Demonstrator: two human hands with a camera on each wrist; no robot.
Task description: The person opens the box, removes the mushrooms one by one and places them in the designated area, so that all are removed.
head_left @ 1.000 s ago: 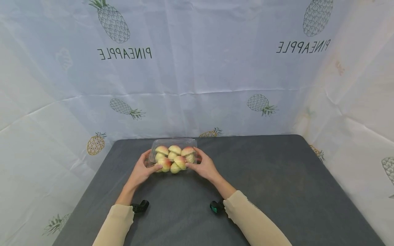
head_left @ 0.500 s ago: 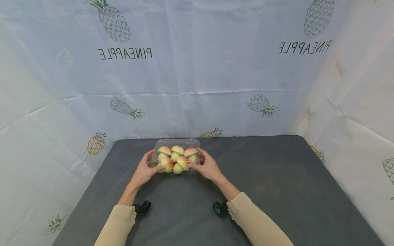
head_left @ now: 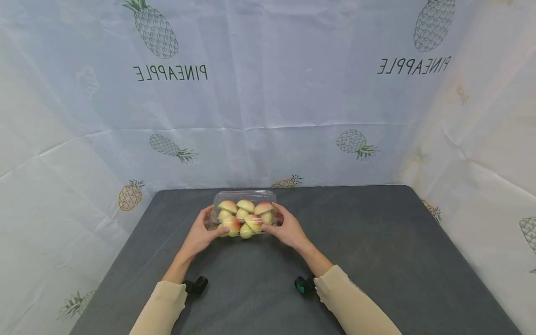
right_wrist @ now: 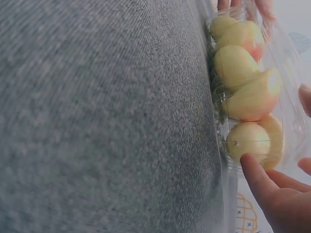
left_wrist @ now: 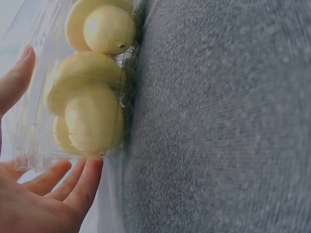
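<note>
A clear plastic clamshell box sits near the back of the table, its lid down over several yellow mushroom-shaped pieces with reddish blushes on their caps. My left hand grips the box's left end, the thumb along the front. The right hand holds the opposite end in the same manner. In the left wrist view, the left fingertips press against the end wall beside a pale yellow piece. Through the right wrist view, a right finger touches the wall by a rounded piece.
A dark grey cloth-covered table spreads under the box and arms. White fabric with pineapple prints hangs behind it and along both sides. Black wrist cameras are strapped to both wrists.
Both hands have shifted the box a short way to the right and very slightly nearer to me. The grip at each end looks the same.
</note>
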